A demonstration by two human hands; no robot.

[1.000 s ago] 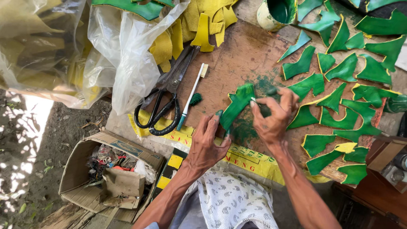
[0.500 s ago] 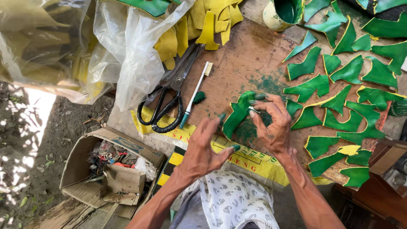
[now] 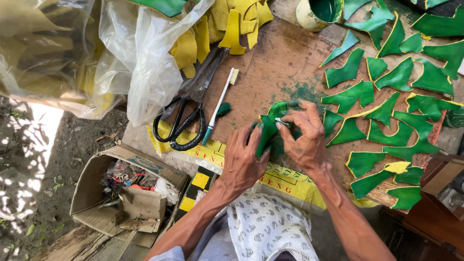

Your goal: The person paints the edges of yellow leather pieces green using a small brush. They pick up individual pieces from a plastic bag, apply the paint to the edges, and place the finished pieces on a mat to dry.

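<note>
While left hand (image 3: 244, 159) grips green leather piece (image 3: 268, 126), right hand (image 3: 303, 135) pinches small tool against it, toothbrush (image 3: 220, 105) and scissors (image 3: 186, 116) nearby on board (image 3: 270, 63)

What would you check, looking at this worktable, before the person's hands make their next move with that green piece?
1. Left hand steadies the green piece: ok.
2. Right hand has a small tool in its grip: cannot tell what it is.
3. Scissors lie apart from both hands: ok.
4. Toothbrush lies on the board, within reach: ok.
5. Paint pot upright: ok.
6. Painted pieces laid out to the right, mostly separate: ok.
</note>
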